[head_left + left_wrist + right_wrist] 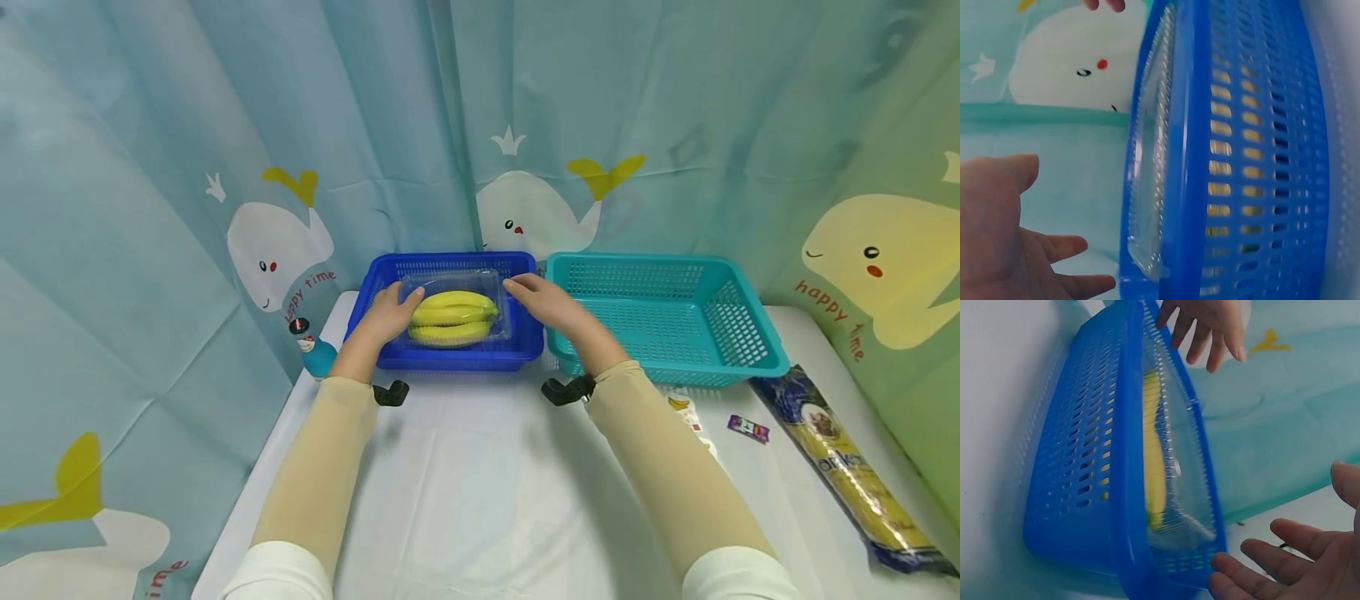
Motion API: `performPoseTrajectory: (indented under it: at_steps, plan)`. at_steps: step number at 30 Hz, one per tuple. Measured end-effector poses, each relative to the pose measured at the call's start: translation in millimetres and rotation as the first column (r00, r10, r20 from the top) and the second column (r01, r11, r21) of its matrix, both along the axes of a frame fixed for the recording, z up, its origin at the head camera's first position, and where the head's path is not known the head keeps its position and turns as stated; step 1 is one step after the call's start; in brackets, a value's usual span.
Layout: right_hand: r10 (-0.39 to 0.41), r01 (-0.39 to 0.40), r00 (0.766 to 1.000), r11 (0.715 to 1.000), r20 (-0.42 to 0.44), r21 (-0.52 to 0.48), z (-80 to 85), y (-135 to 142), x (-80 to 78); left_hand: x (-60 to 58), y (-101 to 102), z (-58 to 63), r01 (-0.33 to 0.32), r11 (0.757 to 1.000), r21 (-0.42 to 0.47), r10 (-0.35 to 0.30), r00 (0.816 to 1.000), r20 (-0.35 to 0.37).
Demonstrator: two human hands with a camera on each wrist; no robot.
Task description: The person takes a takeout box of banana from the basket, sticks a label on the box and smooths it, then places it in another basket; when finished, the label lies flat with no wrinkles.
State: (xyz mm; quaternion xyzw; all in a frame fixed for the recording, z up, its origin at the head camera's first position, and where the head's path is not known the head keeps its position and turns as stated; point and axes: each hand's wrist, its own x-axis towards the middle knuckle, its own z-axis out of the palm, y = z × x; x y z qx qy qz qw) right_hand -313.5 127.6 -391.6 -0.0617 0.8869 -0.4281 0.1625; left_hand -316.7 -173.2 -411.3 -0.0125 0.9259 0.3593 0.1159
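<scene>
A clear plastic box [450, 281] sits inside the dark blue basket [450, 364], with yellow bananas [453, 315] in it. My left hand [386, 318] is over the basket's left side, beside the box. Opposite it, my right hand [551, 303] hovers by the right rim. In the left wrist view the box's ridged edge [1159, 156] shows just above the basket rim, apart from my spread left fingers. The right wrist view shows both hands with extended fingers and nothing held. The bananas [1153, 456] appear there through the clear plastic.
A turquoise basket [637, 321] stands to the right of the blue one. A small blue bottle [318, 358] is at the left table edge. On the right lie a long yellow-and-blue packet [843, 458], a small purple packet [748, 428] and a white packet [686, 408]. Curtains surround the table.
</scene>
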Motion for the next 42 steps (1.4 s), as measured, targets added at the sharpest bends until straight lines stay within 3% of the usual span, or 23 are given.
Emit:
performPoseTrajectory:
  at_steps: [7,11,20,29,35,42]
  plan:
    - [-0.03,0.042,0.995,0.992,0.099,-0.122,-8.1,-8.7,-17.8,-12.4,-2.9,-4.0,0.001,1.0,0.012,-0.002,0.996,0.093]
    - [-0.04,0.062,0.989,0.986,0.141,-0.153,-8.8,-13.4,-22.4,-17.6,-4.6,-5.5,-0.031,0.998,0.06,0.021,0.987,0.162]
    - [-0.025,0.069,0.977,0.977,0.211,-0.202,-15.1,-20.9,-31.9,-21.4,-6.0,-6.9,-0.089,0.99,0.109,0.062,0.972,0.227]
    - [-0.042,0.07,0.974,0.99,0.223,-0.118,-16.3,-30.7,-35.9,-24.3,-16.5,-17.9,-0.124,0.984,0.128,0.079,0.947,0.312]
    - [-0.053,0.095,0.965,0.984,0.255,-0.153,-19.8,-31.2,-39.1,-25.2,-19.7,-22.4,-0.099,0.985,0.139,0.05,0.946,0.319]
    - [-0.018,0.07,0.956,0.984,0.293,-0.166,-21.9,-35.5,-42.1,-25.3,-20.3,-25.8,-0.132,0.968,0.213,0.053,0.938,0.341]
